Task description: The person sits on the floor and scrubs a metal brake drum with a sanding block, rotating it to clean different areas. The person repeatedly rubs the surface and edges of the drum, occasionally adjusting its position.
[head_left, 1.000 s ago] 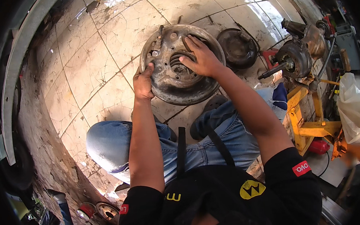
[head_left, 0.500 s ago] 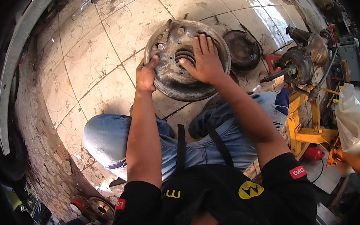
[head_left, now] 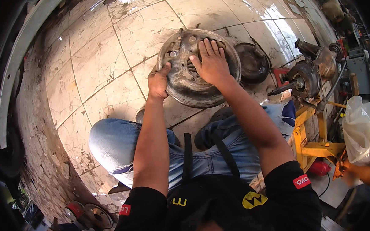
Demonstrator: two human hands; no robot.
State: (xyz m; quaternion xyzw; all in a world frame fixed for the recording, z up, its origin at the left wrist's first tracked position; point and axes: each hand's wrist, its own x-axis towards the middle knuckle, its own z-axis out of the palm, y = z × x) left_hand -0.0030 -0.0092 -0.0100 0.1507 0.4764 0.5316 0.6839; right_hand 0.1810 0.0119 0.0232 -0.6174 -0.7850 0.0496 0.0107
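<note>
A worn, round brake drum assembly [head_left: 184, 89] with bolts and a central opening rests on the floor in front of my knees. My left hand [head_left: 159, 80] grips its left rim, thumb on the upper face and fingers hidden around the edge. Across the right half of the plate lies my right hand [head_left: 212, 63], flat with fingers stretched away from me and thumb spread to the left. It partly covers the central opening. Just right of the assembly, a darker round metal part [head_left: 252, 67] sits on the tiles.
To the right, an axle assembly with a hub [head_left: 303, 83] stands by a yellow metal stand [head_left: 314, 150]. A clear plastic bag [head_left: 361, 130] hangs beyond it. Cracked, stained tiles [head_left: 92, 57] spread ahead and left, bordered by a rough ledge [head_left: 42, 137]. Round metal parts [head_left: 98, 215] lie at lower left.
The view has shifted slightly, so the scene sits lower and farther right. My right hand has slid a little left over the plate, covering more of the central opening. My left hand keeps its grip.
</note>
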